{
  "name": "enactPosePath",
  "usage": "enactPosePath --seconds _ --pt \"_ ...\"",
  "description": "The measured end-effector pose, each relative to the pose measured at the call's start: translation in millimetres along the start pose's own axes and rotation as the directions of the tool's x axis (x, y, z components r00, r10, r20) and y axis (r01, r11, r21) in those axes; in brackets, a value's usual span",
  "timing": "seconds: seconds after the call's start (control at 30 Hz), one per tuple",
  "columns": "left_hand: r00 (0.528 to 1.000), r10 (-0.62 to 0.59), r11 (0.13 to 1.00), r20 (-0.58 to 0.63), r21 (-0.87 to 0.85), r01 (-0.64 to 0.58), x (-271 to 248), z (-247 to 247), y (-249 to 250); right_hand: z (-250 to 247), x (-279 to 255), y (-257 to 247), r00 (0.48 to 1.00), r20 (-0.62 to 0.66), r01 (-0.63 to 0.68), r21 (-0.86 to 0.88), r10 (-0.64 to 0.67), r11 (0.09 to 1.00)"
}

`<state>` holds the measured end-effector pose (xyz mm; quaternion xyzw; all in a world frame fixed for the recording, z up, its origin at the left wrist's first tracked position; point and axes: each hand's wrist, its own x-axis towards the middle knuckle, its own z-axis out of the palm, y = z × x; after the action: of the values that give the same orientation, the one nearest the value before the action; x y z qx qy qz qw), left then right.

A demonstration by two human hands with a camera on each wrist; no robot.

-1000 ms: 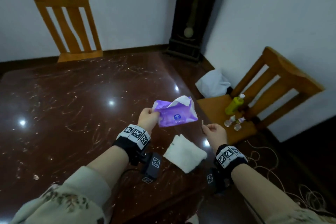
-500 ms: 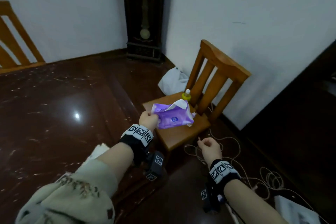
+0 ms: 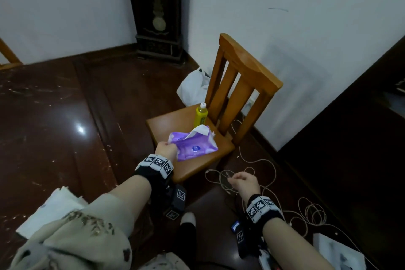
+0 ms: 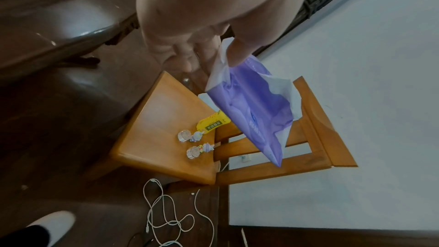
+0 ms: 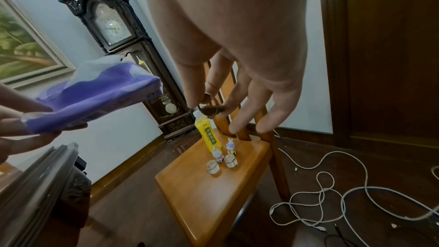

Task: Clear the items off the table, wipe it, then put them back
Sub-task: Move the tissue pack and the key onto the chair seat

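Note:
My left hand [image 3: 165,149] grips one end of a purple tissue pack [image 3: 195,147] with white tissue sticking out, just above the wooden chair's seat [image 3: 166,125]. In the left wrist view the pack [image 4: 256,115] hangs from thumb and fingers over the chair. On the seat stand a yellow bottle [image 3: 201,114], two small rabbit figurines [image 5: 218,154] and two clear round pieces [image 5: 213,168]. My right hand [image 3: 241,182] hovers low, right of the chair, pinching a small dark object with a metal ring [image 5: 210,110]. A white cloth [image 3: 52,206] lies on the dark table [image 3: 43,127].
A tall dark clock [image 3: 156,6] stands in the corner, with a white plastic bag [image 3: 192,87] on the floor behind the chair. White cables [image 3: 252,173] sprawl on the floor right of the chair. Dark furniture [image 3: 350,138] lines the right side.
The view has swung right from the table to the chair. My left hand has carried the tissue pack from over the table to low over the seat. My right hand has dropped beside the chair.

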<state>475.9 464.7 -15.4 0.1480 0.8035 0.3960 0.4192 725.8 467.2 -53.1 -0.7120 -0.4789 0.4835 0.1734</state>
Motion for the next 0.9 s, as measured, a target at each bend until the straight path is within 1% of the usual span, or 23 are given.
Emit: enactPosePath --seconds 0.2,0.27,0.33,0.43,0.5,0.57,0.6,0.7,0.8,0.9 --pt "0.991 -0.129 0.988 -0.026 0.082 0.131 58.8 28.6 6.3 -7.8 64.1 -35.1 0.996 0.086 0.001 -0.036 0.002 0.999" --pt "0.983 -0.180 0.978 -0.026 0.105 0.182 81.7 33.4 9.0 -7.2 91.1 -47.0 0.994 0.112 0.006 -0.079 0.003 0.997" --pt "0.974 -0.224 0.960 -0.029 0.166 0.226 102.5 35.9 7.6 -4.8 114.4 -58.6 0.984 0.178 0.042 -0.155 -0.014 0.987" --pt "0.963 -0.268 0.939 -0.037 0.211 0.270 125.6 38.2 10.3 1.7 144.3 -76.7 0.969 0.240 0.109 -0.195 -0.060 0.975" --pt "0.942 -0.321 0.914 -0.098 0.230 0.336 136.2 39.7 14.9 7.7 159.7 -84.5 0.952 0.292 0.154 -0.210 -0.089 0.966" --pt "0.906 -0.391 0.878 -0.163 0.231 0.420 149.1 43.9 14.6 14.6 173.4 -89.5 0.931 0.350 0.193 -0.224 -0.106 0.955" --pt "0.894 -0.402 0.872 -0.199 0.214 0.440 154.9 46.3 13.2 18.5 181.0 -92.0 0.920 0.376 0.209 -0.234 -0.110 0.949" --pt "0.877 -0.408 0.899 -0.252 0.056 0.435 165.8 55.2 5.3 34.8 211.9 -91.9 0.893 0.434 0.245 -0.255 -0.115 0.935" --pt "0.853 -0.412 0.911 -0.320 -0.135 0.389 174.2 68.9 -14.4 54.5 240.6 -80.6 0.860 0.501 0.275 -0.296 -0.096 0.915" --pt "0.820 -0.439 0.894 -0.367 -0.272 0.356 181.4 82.4 -33.4 73.1 263.6 -66.4 0.849 0.527 0.275 -0.374 -0.041 0.886"
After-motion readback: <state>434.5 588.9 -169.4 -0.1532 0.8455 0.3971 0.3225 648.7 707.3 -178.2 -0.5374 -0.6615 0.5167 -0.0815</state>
